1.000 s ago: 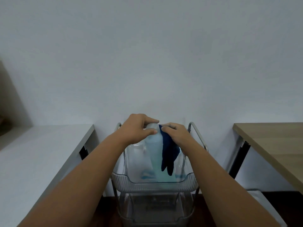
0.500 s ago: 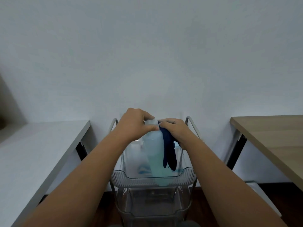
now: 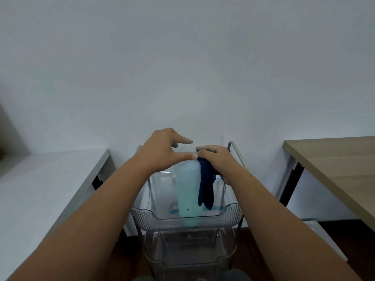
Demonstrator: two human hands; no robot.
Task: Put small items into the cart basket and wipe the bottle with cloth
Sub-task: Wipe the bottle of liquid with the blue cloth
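Currently on the wipe step, I'd say. The bottle point(image 3: 187, 191) stands upright in the cart's top basket point(image 3: 182, 220), which sits between the white desk point(image 3: 40, 189) on the left and the wooden desk point(image 3: 334, 163) on the right. Left hand point(image 3: 162, 151) is curled around the bottle's top, index finger lifted off. Right hand point(image 3: 217, 159) is closed on the dark blue cloth point(image 3: 206, 185), pressing it to the bottle's right side; the loose end hangs down. Next move probably needs the left hand steadying while the cloth drags down the side. Both arms reach straight out, wrists near level.
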